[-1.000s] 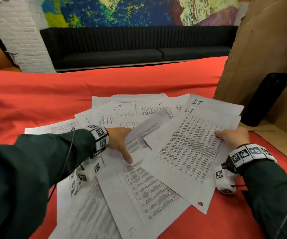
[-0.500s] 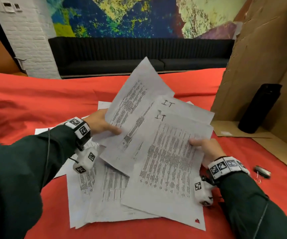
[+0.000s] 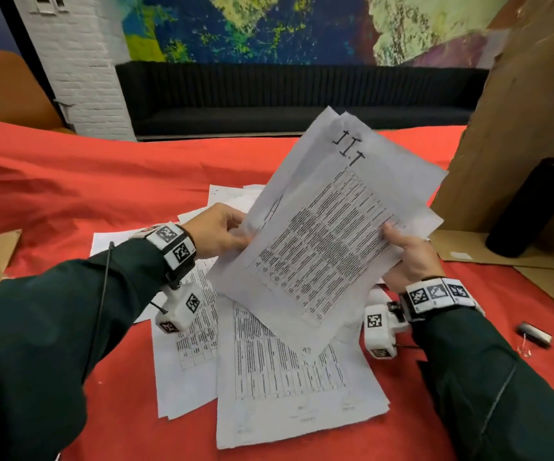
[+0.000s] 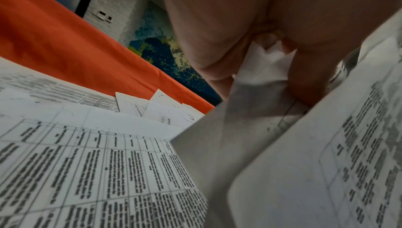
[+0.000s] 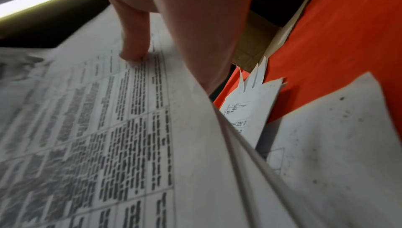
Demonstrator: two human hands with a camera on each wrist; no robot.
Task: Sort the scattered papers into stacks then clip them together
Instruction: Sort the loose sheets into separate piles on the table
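Hands hold one lifted sheaf of papers [image 3: 322, 247] above the desk [image 3: 102, 188]: left hand [image 3: 217, 232] pinching its left edge, right hand [image 3: 408, 257] gripping its right.

Even indoor light, wide-angle bending at edges, wrist views blurred, dim close up

A long black sofa [image 3: 302, 94] runs along the far wall beneath a mural [image 3: 269, 24] splashed in blue, green and yellow, a white-painted brick pillar [image 3: 79, 61] with two small wall panels [image 3: 47, 0] stands at left, and brown cardboard sheets [image 3: 528, 128] lean at right.
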